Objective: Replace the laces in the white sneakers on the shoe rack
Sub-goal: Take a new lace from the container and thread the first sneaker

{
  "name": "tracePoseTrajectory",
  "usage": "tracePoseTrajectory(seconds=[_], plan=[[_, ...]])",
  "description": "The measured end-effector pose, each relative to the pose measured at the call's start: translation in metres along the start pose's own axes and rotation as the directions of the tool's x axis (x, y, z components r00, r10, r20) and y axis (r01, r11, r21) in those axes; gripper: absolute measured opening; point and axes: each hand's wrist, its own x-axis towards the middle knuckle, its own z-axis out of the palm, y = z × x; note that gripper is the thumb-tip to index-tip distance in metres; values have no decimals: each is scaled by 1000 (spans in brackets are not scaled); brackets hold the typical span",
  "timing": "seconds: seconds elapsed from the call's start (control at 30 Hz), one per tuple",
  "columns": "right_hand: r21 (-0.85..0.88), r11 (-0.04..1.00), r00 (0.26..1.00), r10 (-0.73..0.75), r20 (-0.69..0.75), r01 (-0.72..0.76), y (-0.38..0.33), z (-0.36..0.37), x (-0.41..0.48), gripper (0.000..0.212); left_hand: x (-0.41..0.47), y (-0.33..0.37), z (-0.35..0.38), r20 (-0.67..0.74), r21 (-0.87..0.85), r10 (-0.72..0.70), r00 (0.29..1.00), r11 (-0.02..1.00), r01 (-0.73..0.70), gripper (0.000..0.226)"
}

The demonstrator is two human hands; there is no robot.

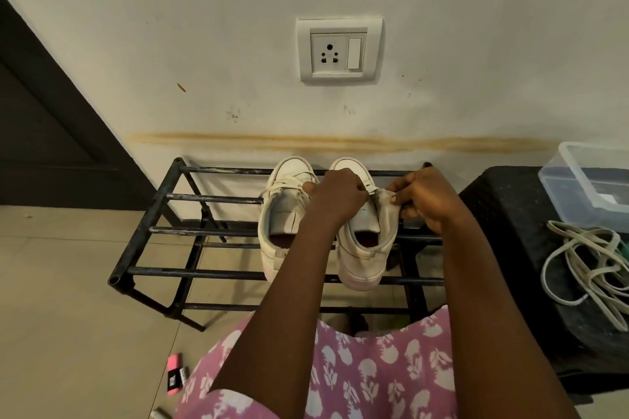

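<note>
White sneakers sit side by side on the top bars of the black shoe rack [190, 197], against the far wall, toes to the wall and heels toward the person, so each shoe's long axis runs near to far. The left sneaker [282, 211] has a pale lace [292, 180] crossing its throat and is untouched. The right sneaker [364, 248] is the one in hand: the left hand [335, 196] lies over its eyelet rows with fingers curled, pinching at the left edge of the throat, though whether a lace end is in that pinch cannot be told. The right hand [425, 197] grips the soft right flap of the upper and spreads it outward. Both hands meet at the far part of the throat, so any threading would likely run along the shoe's length toward the heel. Both shoes look scuffed and greyish, their canvas limp. A loose tangle of laces [585, 262] lies on the dark stool [510, 214] to the right, nearer the right hand.
</note>
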Motion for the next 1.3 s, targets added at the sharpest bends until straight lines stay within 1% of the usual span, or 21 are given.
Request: tracePoseTrajectory(seconds=[0.23, 0.3, 0.63, 0.87, 1.0, 1.1, 1.3], plan=[[14, 1000, 1000, -10, 11, 10, 2, -4, -1, 18, 4, 9, 12, 5, 163, 13, 1000, 987, -14, 25], [26, 1000, 1000, -2, 14, 2, 2, -3, 0, 20, 5, 9, 15, -13, 174, 20, 1000, 985, -17, 25], [29, 1000, 999, 9, 52, -10, 3, -3, 1, 17, 6, 2, 14, -30, 115, 75, 997, 991, -71, 25], [33, 999, 1000, -7, 27, 7, 3, 1, -3, 12, 7, 0, 14, -20, 92, 71, 997, 993, -68, 26], [69, 998, 999, -3, 41, 0, 2, 0, -7, 15, 8, -4, 15, -8, 44, 127, 992, 991, -127, 25], [107, 994, 998, 7, 56, -13, 1, 0, -9, 11, 8, -4, 13, -3, 41, 155, 988, 987, -154, 25], [64, 998, 999, 15, 47, -18, 5, 1, -5, 9, 8, -4, 17, -22, -12, 126, 992, 992, -126, 24]])
